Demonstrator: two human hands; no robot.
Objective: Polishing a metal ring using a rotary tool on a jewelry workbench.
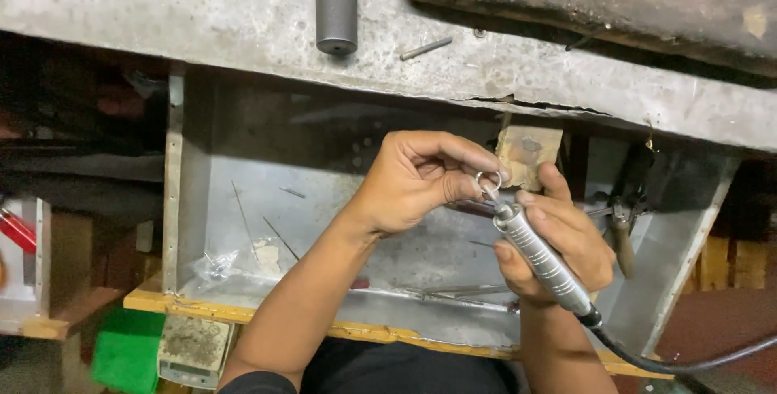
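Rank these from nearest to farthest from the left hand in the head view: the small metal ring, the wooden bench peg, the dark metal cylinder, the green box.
1. Small metal ring: pinched in the left hand.
2. Wooden bench peg: just right of the fingertips.
3. Dark metal cylinder: on the benchtop above.
4. Green box: bottom-left, lowest and farthest.

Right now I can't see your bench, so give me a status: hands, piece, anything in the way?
Left hand pinching small metal ring. Right hand gripping rotary handpiece, tip at ring. Nothing between them.
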